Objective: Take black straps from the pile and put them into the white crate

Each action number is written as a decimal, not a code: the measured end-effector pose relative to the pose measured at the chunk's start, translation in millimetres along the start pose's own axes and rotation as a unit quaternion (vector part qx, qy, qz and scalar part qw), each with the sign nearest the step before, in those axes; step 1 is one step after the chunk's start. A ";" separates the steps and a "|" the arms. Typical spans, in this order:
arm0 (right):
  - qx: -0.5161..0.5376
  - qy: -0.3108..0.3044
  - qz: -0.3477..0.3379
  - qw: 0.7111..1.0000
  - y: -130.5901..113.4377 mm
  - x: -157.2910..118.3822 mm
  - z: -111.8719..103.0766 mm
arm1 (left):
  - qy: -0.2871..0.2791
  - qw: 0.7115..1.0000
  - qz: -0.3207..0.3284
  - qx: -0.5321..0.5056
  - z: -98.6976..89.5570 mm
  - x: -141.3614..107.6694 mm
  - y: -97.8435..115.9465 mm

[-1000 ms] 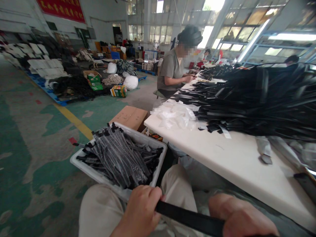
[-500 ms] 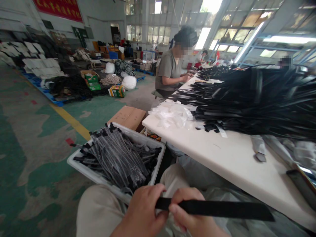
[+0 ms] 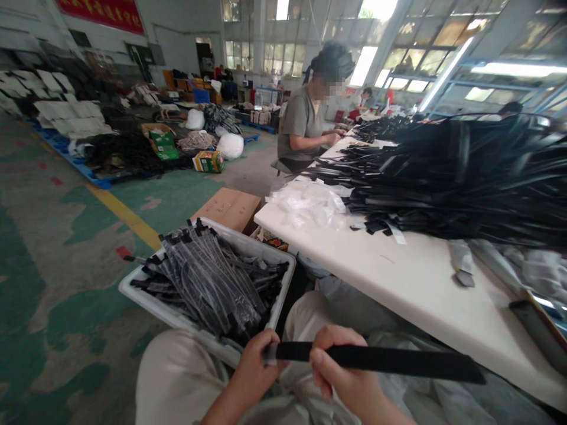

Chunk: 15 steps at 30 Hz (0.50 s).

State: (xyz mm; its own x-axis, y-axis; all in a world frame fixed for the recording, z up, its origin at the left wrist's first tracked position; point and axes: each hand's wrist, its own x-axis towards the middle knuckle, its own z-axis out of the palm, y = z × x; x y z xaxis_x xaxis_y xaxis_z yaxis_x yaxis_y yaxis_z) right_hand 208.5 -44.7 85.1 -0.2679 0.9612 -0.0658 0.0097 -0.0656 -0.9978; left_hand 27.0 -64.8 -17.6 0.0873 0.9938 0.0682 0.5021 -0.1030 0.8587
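A flat black strip (image 3: 407,361) lies across my lap area, held by both hands and pointing right. My left hand (image 3: 257,369) pinches its left end, where a bit of clear plastic shows at the fingertips. My right hand (image 3: 343,363) is wrapped round the strip near its middle, thumb on top. The wider, slanted end sticks out to the right, past my right hand. Just beyond my left hand stands a white bin (image 3: 287,283) full of black strips in clear sleeves (image 3: 212,271).
The white table (image 3: 354,265) on the right bears a large heap of black strips (image 3: 443,177), clear plastic sleeves (image 3: 310,200) and a dark phone-like object (image 3: 538,333). A cardboard box (image 3: 228,209) stands behind the bin. A seated person (image 3: 303,127) works at the table's far side.
My left hand has moved left along the strip, away from my right hand, and plastic now shows at its fingertips. More of the strip is visible between my hands.
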 end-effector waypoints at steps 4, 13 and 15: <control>-0.059 0.002 -0.066 0.996 -2.3 -2.1 -7.2 | 0.069 0.996 0.014 0.062 6.6 6.8 14.0; -0.237 0.065 -0.244 0.938 -22.7 0.5 -26.2 | 0.120 0.954 0.103 0.253 -34.5 16.7 28.2; -0.213 0.050 -0.216 0.952 -23.2 0.8 -28.5 | 0.124 0.945 0.113 0.283 -37.3 17.4 28.5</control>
State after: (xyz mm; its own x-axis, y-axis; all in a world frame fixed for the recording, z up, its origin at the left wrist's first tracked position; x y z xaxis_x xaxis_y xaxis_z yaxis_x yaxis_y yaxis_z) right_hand 235.5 -34.8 108.0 -0.2420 0.8964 0.3712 0.3150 0.4345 -0.8438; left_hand 10.7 -49.0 27.0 0.0783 0.9159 0.3936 0.8799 -0.2491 0.4046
